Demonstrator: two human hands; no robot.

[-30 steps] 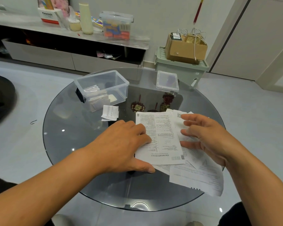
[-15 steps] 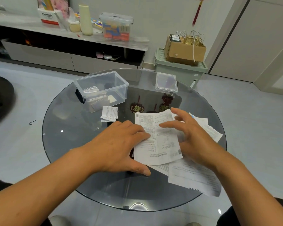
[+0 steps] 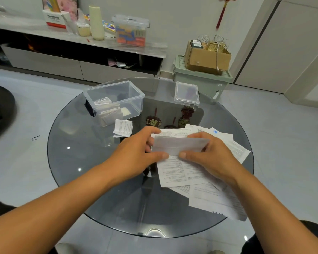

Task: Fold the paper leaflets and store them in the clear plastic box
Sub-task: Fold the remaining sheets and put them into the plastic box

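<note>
Left hand (image 3: 136, 154) and right hand (image 3: 207, 154) pinching folded leaflet (image 3: 180, 144) between them, loose sheets (image 3: 182, 173) beneath, clear box (image 3: 134, 97) beyond left hand

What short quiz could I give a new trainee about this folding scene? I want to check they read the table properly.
1. True or false: the lid is on the box.
2. Which hand holds the leaflet being folded? A left only, B right only, C both.
3. Fill in: the small folded leaflet on the table lies just in front of the ____.

Key:
1. False: the lid lies apart on the glass, and the box is open with folded papers inside.
2. C: left hand and right hand pinch its ends.
3. box
</note>
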